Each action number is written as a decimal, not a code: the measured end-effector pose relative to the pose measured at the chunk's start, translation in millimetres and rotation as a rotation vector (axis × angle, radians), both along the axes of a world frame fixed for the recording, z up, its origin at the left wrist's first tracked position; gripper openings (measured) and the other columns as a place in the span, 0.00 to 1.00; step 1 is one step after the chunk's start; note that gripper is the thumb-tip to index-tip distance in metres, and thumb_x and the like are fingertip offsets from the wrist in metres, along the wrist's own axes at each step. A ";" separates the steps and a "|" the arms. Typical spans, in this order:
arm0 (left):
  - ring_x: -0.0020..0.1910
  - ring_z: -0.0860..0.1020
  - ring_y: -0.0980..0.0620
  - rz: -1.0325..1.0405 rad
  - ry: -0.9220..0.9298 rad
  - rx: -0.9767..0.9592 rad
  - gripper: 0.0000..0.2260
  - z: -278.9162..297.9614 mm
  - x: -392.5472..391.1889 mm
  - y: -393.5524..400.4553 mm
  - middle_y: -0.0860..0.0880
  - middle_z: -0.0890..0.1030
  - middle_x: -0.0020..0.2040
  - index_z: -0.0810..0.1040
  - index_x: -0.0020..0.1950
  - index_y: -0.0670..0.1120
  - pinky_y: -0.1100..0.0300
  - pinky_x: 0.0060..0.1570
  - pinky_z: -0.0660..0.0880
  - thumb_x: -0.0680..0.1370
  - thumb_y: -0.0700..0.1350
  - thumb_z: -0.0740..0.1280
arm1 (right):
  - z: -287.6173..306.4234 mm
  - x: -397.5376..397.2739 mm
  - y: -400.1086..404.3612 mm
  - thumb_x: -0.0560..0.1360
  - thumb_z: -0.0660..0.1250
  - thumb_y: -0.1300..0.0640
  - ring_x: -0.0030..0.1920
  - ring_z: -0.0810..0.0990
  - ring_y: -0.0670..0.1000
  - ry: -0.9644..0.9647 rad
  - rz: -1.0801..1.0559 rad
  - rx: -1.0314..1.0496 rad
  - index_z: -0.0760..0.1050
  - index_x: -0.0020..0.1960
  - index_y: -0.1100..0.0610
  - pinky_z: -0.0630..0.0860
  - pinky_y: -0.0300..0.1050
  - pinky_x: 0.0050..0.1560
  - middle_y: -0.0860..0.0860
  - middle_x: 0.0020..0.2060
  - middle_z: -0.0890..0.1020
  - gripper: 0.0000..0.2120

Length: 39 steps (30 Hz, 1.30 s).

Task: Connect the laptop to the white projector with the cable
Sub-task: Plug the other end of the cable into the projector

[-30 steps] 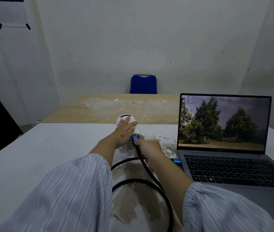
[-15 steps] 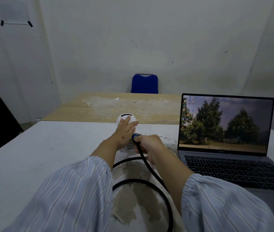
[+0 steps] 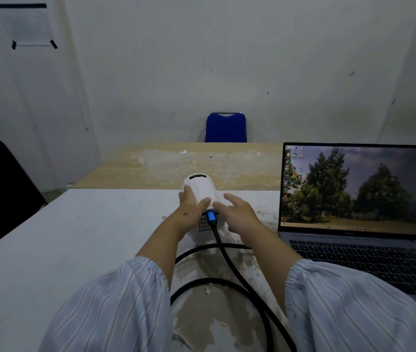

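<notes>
I count one white projector, one open laptop, and one black cable with one blue plug showing. Two hands are in view, left hand and right hand. I see two tables, white table and wooden table, plus one blue chair.

White table with worn patch, wooden table butted behind it. Blue chair at far wall. Paper sheet taped up left. Black chair at left edge.
</notes>
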State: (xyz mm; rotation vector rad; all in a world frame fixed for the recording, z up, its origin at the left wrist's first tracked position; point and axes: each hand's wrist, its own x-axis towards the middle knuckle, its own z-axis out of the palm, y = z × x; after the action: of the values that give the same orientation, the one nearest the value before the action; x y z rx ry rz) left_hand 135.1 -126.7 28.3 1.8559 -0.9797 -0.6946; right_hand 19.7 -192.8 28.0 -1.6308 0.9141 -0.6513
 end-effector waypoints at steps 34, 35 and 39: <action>0.74 0.61 0.41 -0.043 -0.181 -0.192 0.33 -18.1 8.1 19.2 0.49 0.52 0.79 0.49 0.76 0.55 0.44 0.69 0.67 0.77 0.48 0.64 | -31.4 -0.7 7.2 0.76 0.64 0.53 0.61 0.73 0.55 -0.072 0.104 -0.215 0.56 0.72 0.50 0.73 0.41 0.48 0.56 0.67 0.71 0.28; 0.74 0.61 0.41 -0.036 -0.187 -0.184 0.33 -17.8 7.6 18.6 0.49 0.52 0.79 0.48 0.76 0.55 0.44 0.69 0.67 0.77 0.48 0.64 | -30.3 -1.0 7.5 0.76 0.63 0.54 0.62 0.73 0.55 -0.073 0.104 -0.214 0.56 0.73 0.50 0.72 0.42 0.49 0.56 0.68 0.70 0.28; 0.73 0.63 0.40 -0.005 -0.205 -0.147 0.33 -13.9 3.4 17.8 0.46 0.56 0.78 0.48 0.76 0.54 0.44 0.69 0.67 0.77 0.48 0.64 | -24.9 -2.6 8.5 0.77 0.63 0.54 0.64 0.72 0.55 -0.025 0.096 -0.249 0.55 0.74 0.52 0.71 0.42 0.51 0.55 0.69 0.69 0.29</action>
State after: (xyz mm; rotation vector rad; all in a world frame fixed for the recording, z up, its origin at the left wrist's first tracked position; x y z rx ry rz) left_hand 138.5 -109.0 14.4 1.8195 -1.1354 -0.4284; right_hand 17.1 -184.4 3.1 -1.8715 0.7540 -0.7398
